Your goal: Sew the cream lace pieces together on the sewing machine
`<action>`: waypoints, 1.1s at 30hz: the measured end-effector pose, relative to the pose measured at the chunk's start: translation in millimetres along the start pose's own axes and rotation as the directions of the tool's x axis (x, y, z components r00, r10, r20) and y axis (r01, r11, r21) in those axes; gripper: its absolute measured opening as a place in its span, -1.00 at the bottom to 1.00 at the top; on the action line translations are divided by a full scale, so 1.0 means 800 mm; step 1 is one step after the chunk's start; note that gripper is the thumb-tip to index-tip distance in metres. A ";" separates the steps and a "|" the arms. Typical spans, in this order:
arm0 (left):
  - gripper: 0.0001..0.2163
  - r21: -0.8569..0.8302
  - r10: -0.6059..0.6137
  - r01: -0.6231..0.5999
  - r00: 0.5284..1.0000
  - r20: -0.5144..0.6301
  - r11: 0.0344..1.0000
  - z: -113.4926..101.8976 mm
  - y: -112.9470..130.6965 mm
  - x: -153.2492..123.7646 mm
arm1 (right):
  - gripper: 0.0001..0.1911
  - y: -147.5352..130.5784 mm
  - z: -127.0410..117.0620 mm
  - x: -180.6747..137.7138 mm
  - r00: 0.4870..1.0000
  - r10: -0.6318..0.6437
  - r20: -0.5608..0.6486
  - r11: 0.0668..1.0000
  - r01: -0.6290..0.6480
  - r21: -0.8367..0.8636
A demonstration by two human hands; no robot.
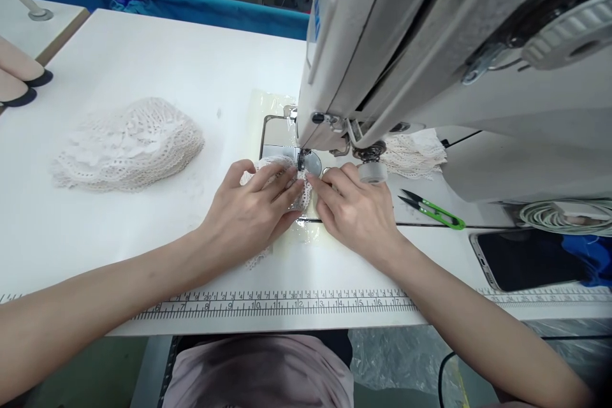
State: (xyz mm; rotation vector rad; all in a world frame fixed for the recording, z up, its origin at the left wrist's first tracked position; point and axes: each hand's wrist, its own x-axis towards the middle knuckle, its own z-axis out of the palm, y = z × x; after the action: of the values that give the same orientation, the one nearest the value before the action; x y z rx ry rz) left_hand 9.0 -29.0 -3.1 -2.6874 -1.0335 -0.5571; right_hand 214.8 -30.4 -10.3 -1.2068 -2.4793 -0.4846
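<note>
A white lace piece (306,196) lies under the presser foot (301,159) of a sewing machine (344,57). My left hand (251,210) grips it from the left, with bent fingers pressing it against the machine bed close to the foot. Part of the lace trails out below that hand; the rest is covered by the fingers. On the other side, my right hand (358,210) has its fingers curled and bunched, fingertips at the lace's right edge beside the needle area.
A pile of white lace (134,146) lies to the left. More lace (414,154) sits behind my right hand, near green thread snips (437,211). A phone (528,260) and coiled cord (564,215) lie at the right. A printed ruler (287,305) runs along the front edge.
</note>
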 end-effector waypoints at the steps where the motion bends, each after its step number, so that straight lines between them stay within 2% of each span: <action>1: -0.73 0.008 0.000 0.000 1.000 0.005 1.000 0.000 0.000 0.000 | -0.69 0.000 0.000 0.000 1.000 -0.004 -0.008 1.000 0.004 -0.003; 20: -0.74 -0.034 -0.042 0.042 0.999 -0.006 0.999 0.006 -0.004 0.005 | -0.68 0.001 0.004 0.004 1.000 0.006 -0.008 0.999 -0.006 -0.046; 23: -0.74 -0.017 -0.021 0.021 1.000 -0.016 1.000 0.005 -0.006 0.005 | -0.71 0.003 0.002 0.004 0.999 -0.005 -0.040 0.999 0.003 -0.035; 26: -0.77 -0.033 0.051 -0.052 0.998 -0.027 0.998 -0.006 -0.005 0.003 | -0.74 0.005 -0.001 0.003 0.993 -0.058 -0.099 0.997 0.062 0.042; 28: -0.80 -0.073 0.079 -0.076 0.996 0.040 0.994 -0.016 -0.001 0.001 | -0.75 0.006 -0.003 0.002 0.986 -0.121 -0.112 0.984 0.135 0.119; 30: -0.83 -0.088 0.060 -0.047 0.987 0.152 0.995 -0.026 0.002 -0.001 | -0.75 0.007 -0.004 0.002 0.982 -0.162 -0.093 0.966 0.177 0.188; 33: -0.91 -0.004 0.018 -0.018 0.974 0.228 1.000 -0.030 0.004 -0.003 | -0.72 0.007 -0.003 0.003 0.988 -0.141 -0.068 0.951 0.155 0.268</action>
State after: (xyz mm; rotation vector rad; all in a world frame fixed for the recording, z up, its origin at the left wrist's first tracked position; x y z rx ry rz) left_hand 3.0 -40.0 17.3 -2.8089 -1.0621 -0.2497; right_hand 218.2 -27.1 -6.2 -0.8958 -2.5051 -0.1959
